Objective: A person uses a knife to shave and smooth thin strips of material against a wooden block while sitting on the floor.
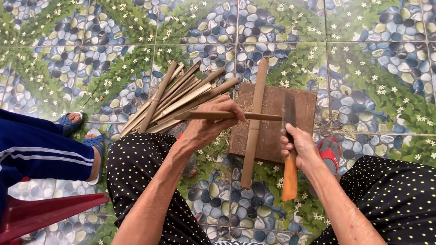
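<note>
Two hands are working over a wooden board [301, 105] lying on the tiled floor [386, 57]. The left hand [208, 126] is closing around a thin bamboo strip [239, 116], holding it level across the board. The right hand [300, 149] is gripping a knife [290, 143] by its orange handle, blade pointing away. A longer bamboo stick [251, 140] is lying across the board; more sticks [173, 101] are lying just left.
</note>
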